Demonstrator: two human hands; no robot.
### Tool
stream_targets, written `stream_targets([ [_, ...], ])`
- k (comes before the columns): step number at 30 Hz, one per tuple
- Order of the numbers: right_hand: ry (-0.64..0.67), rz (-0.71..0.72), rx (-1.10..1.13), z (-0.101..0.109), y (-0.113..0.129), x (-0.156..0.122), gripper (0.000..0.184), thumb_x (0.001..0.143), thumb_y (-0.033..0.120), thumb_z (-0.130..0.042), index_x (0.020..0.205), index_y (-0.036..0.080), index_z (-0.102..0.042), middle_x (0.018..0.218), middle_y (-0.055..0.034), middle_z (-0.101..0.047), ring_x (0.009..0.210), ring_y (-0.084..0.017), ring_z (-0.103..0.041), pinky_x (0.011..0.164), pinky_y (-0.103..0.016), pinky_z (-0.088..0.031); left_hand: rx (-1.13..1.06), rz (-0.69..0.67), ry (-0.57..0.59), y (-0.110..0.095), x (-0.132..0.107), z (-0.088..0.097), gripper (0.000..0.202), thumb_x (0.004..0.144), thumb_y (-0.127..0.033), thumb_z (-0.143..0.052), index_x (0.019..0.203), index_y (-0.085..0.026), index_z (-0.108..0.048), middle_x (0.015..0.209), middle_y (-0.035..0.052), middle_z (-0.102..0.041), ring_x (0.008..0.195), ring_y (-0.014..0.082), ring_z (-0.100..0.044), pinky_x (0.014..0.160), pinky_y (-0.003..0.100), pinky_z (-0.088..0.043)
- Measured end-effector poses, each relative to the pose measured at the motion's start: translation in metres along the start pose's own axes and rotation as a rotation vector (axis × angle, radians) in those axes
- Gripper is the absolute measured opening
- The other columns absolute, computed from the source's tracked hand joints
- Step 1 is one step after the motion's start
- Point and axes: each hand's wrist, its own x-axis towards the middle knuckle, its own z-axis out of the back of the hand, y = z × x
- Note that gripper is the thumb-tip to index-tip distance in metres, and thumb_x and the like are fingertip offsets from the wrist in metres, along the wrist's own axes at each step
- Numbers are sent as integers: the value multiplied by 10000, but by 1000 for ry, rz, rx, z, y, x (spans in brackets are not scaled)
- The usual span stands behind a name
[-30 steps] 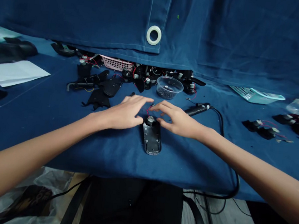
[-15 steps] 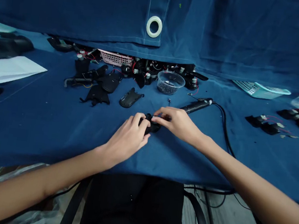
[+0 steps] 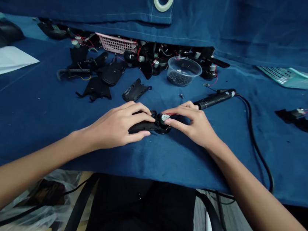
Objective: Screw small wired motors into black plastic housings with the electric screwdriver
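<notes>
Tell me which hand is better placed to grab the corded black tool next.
Probably right. The right hand lies just in front of the corded tool and only pinches the round motor. The left hand is farther away and grips the black housing.

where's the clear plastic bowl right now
In the head view, the clear plastic bowl sits far centre on the blue cloth, beyond the right hand, behind the black corded tool.

No legible text, label, brand or number. White paper sheet [image 3: 4, 61] far left: nothing readable. Black housing [image 3: 147, 126] near centre: no visible markings.
</notes>
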Motion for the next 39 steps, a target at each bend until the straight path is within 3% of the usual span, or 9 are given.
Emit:
stream_targets([
  [5,-57,23,-175,-2,3,-3,234,859,447,-617,1004,288,-710,940,-15,-724,1042,-259,-501,922,-467,-302,8,-13,13,3,3,-5,324,914,-395,-545,1191,-240,-610,1264,41,-560,1136,199,-529,1031,372,-402],
  [12,-177,79,-360,-3,5,-6,239,852,491,-607,981,329,-727,1250,6,-613,1242,-317,-392,1026,-548,-195,57,-23,9,5,8,-6,322,906,-404,-551,1164,-233,-638,1319,64,-539,1184,216,-513,1053,396,-389],
  [15,-160,116,-302,-3,4,-5,216,857,443,-618,975,293,-718,1243,-2,-623,1306,-308,-379,1097,-538,-138,69,-31,7,5,10,-6,316,903,-402,-556,1157,-235,-643,1307,60,-554,1173,212,-518,1044,387,-395],
  [17,-83,123,-159,-3,2,-4,222,882,401,-596,1016,253,-693,1134,-19,-676,1205,-253,-513,1094,-462,-246,65,-34,9,6,11,-6,313,902,-399,-558,1155,-237,-644,1302,58,-558,1163,209,-522,1032,382,-405],
  [19,-12,95,4,-4,0,-3,241,900,376,-571,1055,219,-667,1034,-25,-702,1018,-196,-625,976,-356,-411,57,-37,10,6,12,-6,309,900,-398,-561,1152,-241,-645,1297,53,-560,1152,206,-527,1021,380,-414],
  [21,12,58,105,-4,-1,-2,245,901,369,-567,1056,204,-661,1005,-27,-701,916,-172,-649,856,-295,-476,46,-38,9,7,13,-6,306,897,-395,-565,1151,-245,-646,1296,47,-561,1146,203,-528,1015,375,-419],
  [39,21,12,204,-6,-4,-1,244,888,373,-586,1054,212,-664,998,-30,-690,906,-176,-637,836,-301,-483,34,-82,0,11,12,-7,324,893,-367,-579,1186,-238,-630,1316,78,-547,1172,226,-522,1024,413,-416],
])
